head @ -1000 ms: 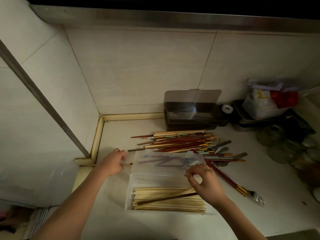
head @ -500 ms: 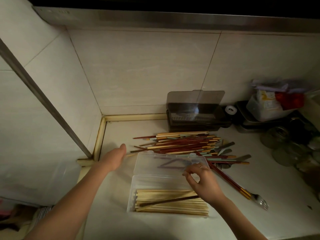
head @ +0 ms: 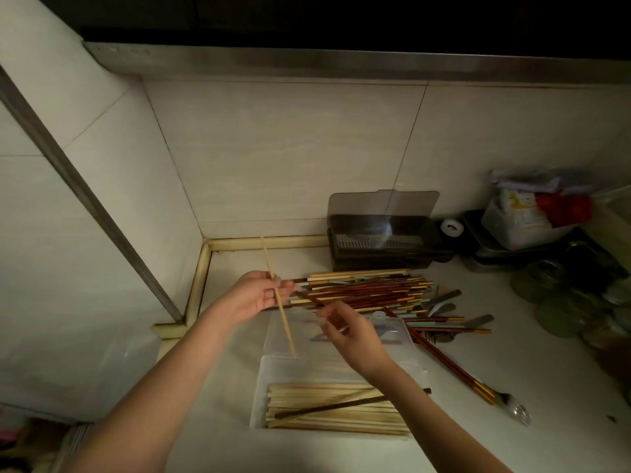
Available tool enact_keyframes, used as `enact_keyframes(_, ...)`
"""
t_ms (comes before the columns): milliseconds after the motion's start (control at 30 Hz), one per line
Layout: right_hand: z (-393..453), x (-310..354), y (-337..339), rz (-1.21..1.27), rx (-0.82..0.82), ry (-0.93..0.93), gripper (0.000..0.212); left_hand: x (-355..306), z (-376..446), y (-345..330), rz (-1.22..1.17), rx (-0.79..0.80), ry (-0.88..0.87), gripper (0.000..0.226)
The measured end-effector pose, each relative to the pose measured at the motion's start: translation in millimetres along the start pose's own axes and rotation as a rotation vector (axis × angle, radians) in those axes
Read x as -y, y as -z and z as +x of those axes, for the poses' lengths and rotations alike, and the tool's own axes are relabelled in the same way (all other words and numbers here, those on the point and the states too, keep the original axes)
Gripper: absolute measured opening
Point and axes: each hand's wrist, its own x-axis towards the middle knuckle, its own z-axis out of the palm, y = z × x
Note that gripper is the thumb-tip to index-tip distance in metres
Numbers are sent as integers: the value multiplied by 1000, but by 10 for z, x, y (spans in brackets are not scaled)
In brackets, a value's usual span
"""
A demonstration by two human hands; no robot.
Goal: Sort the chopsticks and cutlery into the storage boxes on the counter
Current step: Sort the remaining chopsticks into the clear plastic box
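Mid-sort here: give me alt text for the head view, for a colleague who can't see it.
The left hand holds one pale wooden chopstick steeply above an open clear plastic box holding pale chopsticks. The right hand pinches a dark red chopstick beside the mixed pile; a dark storage box stands open behind.

Pale wood chopstick (head: pixel 277 302) above the clear plastic box (head: pixel 307 367); box holds pale chopsticks (head: pixel 327 413), one dark brown stick (head: pixel 327 407) across them. Behind the box: dark red pile (head: pixel 368 291), gold and some grey-blue ends. Smoky dark organizer (head: pixel 382 240) farther back. White counter (head: pixel 532 377), cream wall tiles (head: pixel 290 158).
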Motion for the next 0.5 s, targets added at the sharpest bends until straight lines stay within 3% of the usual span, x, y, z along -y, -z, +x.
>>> enact_keyframes(100, 98, 100, -123, 124, 46, -107, 18, -1, -16, -165, -77, 49, 10, 5)
enact_keyframes(200, 134, 168, -174, 232, 40, -163, 14, 33, -44, -272, -76, 115, 31, 8)
enact_keyframes(367, -21, -14, 77, 125, 84, -225, 13, 29, -92, -197, -17, 186, 49, 17)
enact_keyframes(500, -330, -257, 493, -11, 166, -214, 17, -38, -181, 117, 323, 527, 236, 35)
